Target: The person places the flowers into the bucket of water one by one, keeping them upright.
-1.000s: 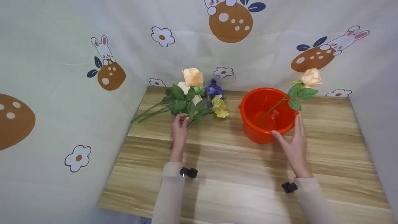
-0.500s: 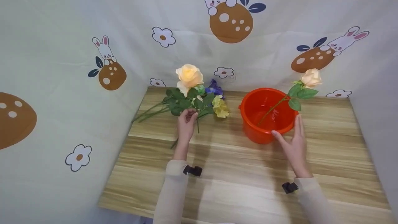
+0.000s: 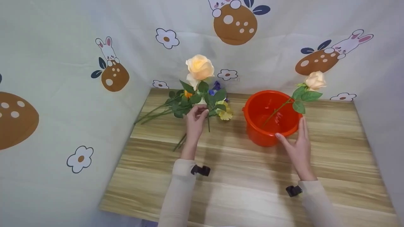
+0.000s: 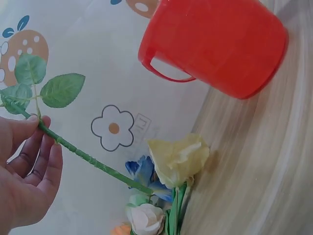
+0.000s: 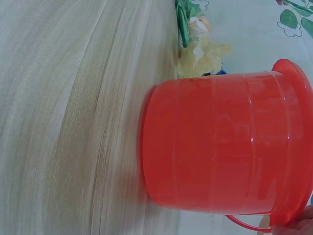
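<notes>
My left hand point(image 3: 194, 123) pinches the green stem of a peach rose point(image 3: 199, 67), raised over the pile of flowers. Its stem point(image 4: 93, 160) slants past my thumb and fingertips in the left wrist view, leaves at the upper end. A red bucket point(image 3: 262, 138) stands upright to the right. Against its right side and near rim lies my right hand point(image 3: 299, 151), fingers straight, thumb spread onto the rim. Inside the bucket leans another peach rose point(image 3: 315, 80), its bloom sticking out beyond the right rim. Only a bit of the right hand shows in the right wrist view.
Beneath the left hand lie a yellow flower point(image 3: 224, 111), a blue-purple flower point(image 3: 216, 85), a white rose point(image 4: 146, 219) and several leafy stems point(image 3: 154, 113). The wooden table point(image 3: 240, 183) meets a patterned cloth backdrop point(image 3: 268, 47) behind and at the left.
My left hand has lifted the peach rose out of the pile, moving up and to the right, and its stem end now shows. The right hand and bucket stay put.
</notes>
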`<action>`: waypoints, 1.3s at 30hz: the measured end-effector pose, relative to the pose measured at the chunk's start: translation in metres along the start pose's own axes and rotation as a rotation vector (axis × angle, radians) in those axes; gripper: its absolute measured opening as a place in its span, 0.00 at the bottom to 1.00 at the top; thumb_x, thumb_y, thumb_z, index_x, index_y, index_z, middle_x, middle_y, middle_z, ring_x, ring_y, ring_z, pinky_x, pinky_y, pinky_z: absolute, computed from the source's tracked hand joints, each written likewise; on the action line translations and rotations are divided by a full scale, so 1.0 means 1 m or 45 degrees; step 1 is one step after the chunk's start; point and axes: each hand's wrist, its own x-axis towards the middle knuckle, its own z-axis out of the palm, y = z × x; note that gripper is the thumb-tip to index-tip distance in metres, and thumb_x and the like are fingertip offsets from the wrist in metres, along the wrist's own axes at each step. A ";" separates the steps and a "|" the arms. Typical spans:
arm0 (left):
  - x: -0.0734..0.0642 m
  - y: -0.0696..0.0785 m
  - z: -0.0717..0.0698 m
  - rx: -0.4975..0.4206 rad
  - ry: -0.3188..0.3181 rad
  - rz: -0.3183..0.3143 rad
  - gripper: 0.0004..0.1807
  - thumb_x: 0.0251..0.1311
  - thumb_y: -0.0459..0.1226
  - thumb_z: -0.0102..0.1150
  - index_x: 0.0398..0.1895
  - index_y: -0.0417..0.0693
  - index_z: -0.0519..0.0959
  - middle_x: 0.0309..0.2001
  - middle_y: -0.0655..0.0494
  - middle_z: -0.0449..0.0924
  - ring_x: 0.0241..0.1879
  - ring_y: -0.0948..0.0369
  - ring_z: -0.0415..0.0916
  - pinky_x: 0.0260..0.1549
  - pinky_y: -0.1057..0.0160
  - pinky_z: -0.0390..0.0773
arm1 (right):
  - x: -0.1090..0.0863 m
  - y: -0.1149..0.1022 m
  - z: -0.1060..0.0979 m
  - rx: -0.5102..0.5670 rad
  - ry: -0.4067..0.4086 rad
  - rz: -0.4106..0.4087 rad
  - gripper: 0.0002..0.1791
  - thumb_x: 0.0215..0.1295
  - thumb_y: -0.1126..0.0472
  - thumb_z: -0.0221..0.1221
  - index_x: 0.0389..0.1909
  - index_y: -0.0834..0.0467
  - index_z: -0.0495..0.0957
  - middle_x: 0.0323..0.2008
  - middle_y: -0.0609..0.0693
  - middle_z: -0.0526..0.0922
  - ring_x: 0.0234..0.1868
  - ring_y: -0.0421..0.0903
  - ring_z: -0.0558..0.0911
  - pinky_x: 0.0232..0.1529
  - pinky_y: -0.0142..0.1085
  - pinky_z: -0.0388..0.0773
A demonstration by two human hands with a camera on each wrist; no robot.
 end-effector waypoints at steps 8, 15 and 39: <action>0.008 0.012 0.016 -0.025 -0.014 0.047 0.09 0.64 0.29 0.60 0.44 0.30 0.80 0.40 0.37 0.82 0.37 0.67 0.78 0.41 0.69 0.81 | 0.001 -0.001 0.000 -0.003 -0.003 -0.001 0.59 0.57 0.39 0.68 0.80 0.44 0.40 0.82 0.47 0.41 0.81 0.53 0.47 0.76 0.59 0.53; 0.012 0.025 0.027 -0.089 -0.071 0.063 0.10 0.65 0.29 0.60 0.45 0.29 0.79 0.41 0.37 0.81 0.38 0.67 0.77 0.44 0.69 0.79 | 0.001 -0.001 -0.001 -0.026 -0.008 0.002 0.59 0.57 0.38 0.68 0.80 0.44 0.40 0.82 0.48 0.41 0.81 0.54 0.46 0.76 0.60 0.52; 0.023 0.045 0.055 -0.117 -0.150 0.068 0.12 0.63 0.31 0.63 0.46 0.31 0.82 0.41 0.38 0.84 0.37 0.66 0.80 0.42 0.66 0.85 | 0.000 0.000 -0.001 -0.016 -0.006 0.001 0.59 0.57 0.38 0.68 0.80 0.43 0.40 0.82 0.47 0.41 0.81 0.53 0.46 0.76 0.60 0.51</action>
